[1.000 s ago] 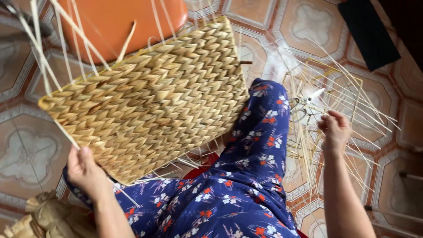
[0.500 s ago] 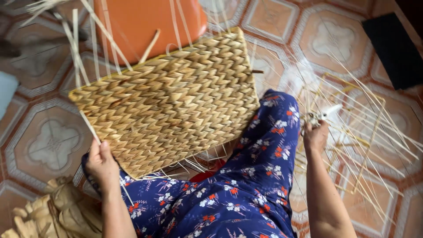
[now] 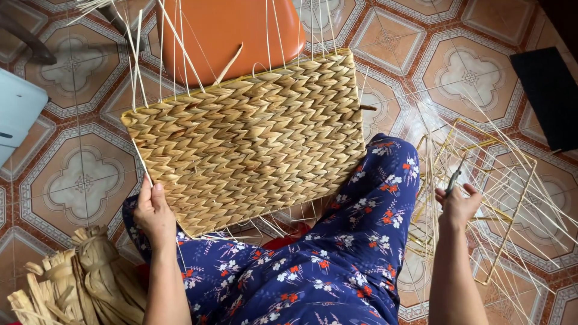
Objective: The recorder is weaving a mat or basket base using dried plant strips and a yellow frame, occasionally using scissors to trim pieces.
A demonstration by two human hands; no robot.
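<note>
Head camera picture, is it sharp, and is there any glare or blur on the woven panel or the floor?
Head view: the woven panel is sharp and evenly lit, its braid crisp; floor tiles show pale glare near the thin reeds; the right hand and left hand look unblurred; shadows are soft.

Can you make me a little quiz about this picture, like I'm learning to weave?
1. True or false: the left hand holds the edge of the woven panel.
2. What does the right hand hold? A) scissors B) a cup C) a brush
3. Which thing lies by the person's left side on the floor?

Key: 1 true. 2 A. 3 the bundle of dried leaves.
</note>
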